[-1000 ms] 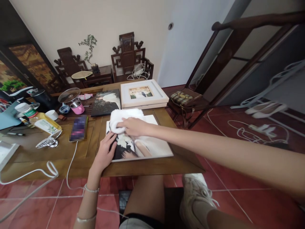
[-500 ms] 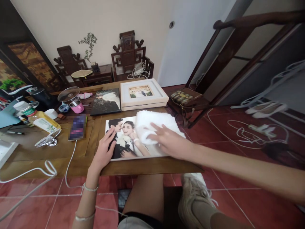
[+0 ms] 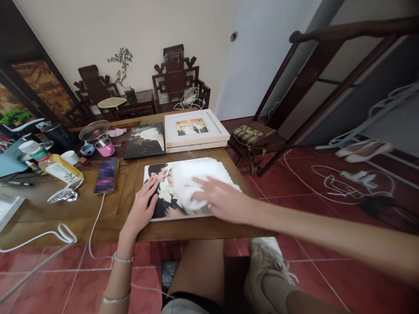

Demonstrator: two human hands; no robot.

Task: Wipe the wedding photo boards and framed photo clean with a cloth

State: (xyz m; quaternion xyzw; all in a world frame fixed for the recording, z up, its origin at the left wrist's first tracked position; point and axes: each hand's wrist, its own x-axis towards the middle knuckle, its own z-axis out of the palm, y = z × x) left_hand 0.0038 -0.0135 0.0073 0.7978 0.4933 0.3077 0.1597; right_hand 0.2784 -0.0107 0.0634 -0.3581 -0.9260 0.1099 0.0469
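A large wedding photo panel point(image 3: 166, 204) lies flat at the front edge of the wooden table, showing a couple. My left hand point(image 3: 141, 208) rests on its left side with fingers stretched out, holding nothing. Over the panel's middle and right, my right hand point(image 3: 225, 199) presses and grips a fluffy white towel point(image 3: 186, 174). The towel hides much of the picture, including part of one figure.
Behind the panel sit a dark photo album point(image 3: 144, 139) and a white framed picture point(image 3: 196, 131). To the left are a phone point(image 3: 106, 175) on a cable, a clear hair claw point(image 3: 67, 192), a bottle point(image 3: 55, 165) and a pink mug point(image 3: 105, 148). A wooden chair point(image 3: 281, 135) stands right.
My right hand has slid the towel leftward across the panel, covering more of the picture's middle. My left hand stays at the same spot on the panel.
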